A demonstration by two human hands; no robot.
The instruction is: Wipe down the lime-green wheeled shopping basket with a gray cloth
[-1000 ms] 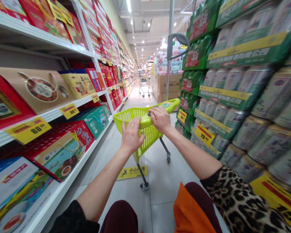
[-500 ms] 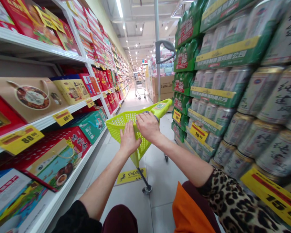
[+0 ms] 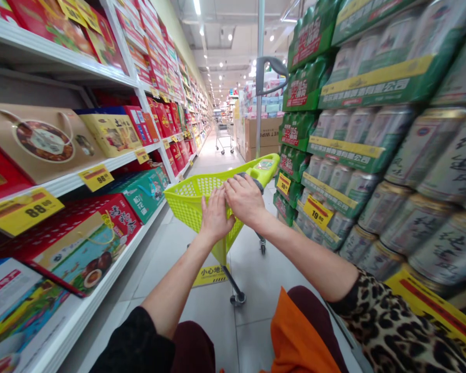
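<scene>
A lime-green plastic shopping cart [image 3: 194,194] with a perforated basket stands right in front of me in the aisle. My left hand [image 3: 216,215] rests over its near corner, fingers extended forward across the rim and thumb to the right. Just beside it, my right hand [image 3: 244,197] curls over the near rim by the grey handle grip [image 3: 252,181]; its fingertips are partly hidden. The two hands nearly touch. Under the basket, a dark leg ends in a caster wheel [image 3: 237,299]. My knees and an orange cloth [image 3: 295,336] show below.
Shelves of boxed goods [image 3: 42,140] line the left side. Stacked beer cans [image 3: 349,129] and green shrink-wrapped packs [image 3: 295,124] rise close on the right. A metal post [image 3: 258,119] stands ahead, with cardboard boxes [image 3: 264,132] behind it. Another cart [image 3: 224,135] is farther down the aisle.
The cart has turned slightly and shifted a little right in view, both hands moving with it. The yellow floor sign now shows less beneath the basket. Both hands keep their hold.
</scene>
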